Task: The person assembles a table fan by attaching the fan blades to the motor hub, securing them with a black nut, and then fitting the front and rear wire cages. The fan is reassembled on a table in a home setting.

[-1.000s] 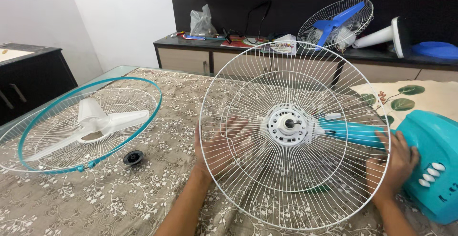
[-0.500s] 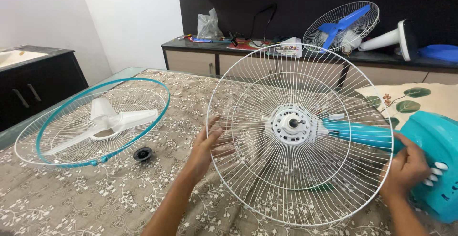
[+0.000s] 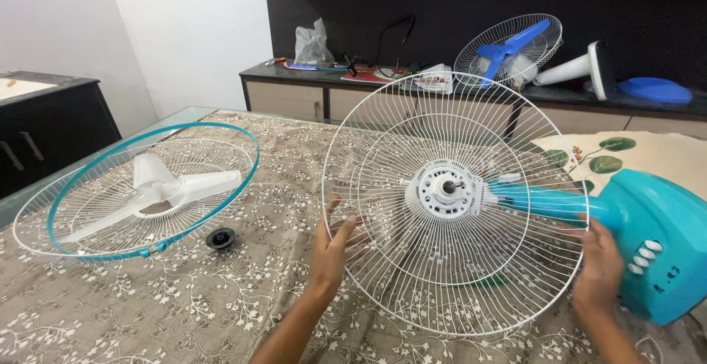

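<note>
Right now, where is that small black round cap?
In the head view the small black round cap lies on the patterned tablecloth, left of the left hand, just beside the lower right rim of the teal-ringed grille holding the white blade.

A white wire guard (image 3: 412, 150) stands tilted on edge on the table (image 3: 243, 298), fixed to a motor hub (image 3: 444, 187) on a teal fan neck (image 3: 545, 203) that runs to a teal base (image 3: 659, 250) at the right edge. The left hand (image 3: 333, 248) grips the guard's lower left rim; the right hand (image 3: 598, 268) touches its right rim beside the base. Near the left edge lies a teal-rimmed grille (image 3: 96, 220) holding a white blade (image 3: 158, 187). A black cap (image 3: 220, 238) sits just beside it.
</note>
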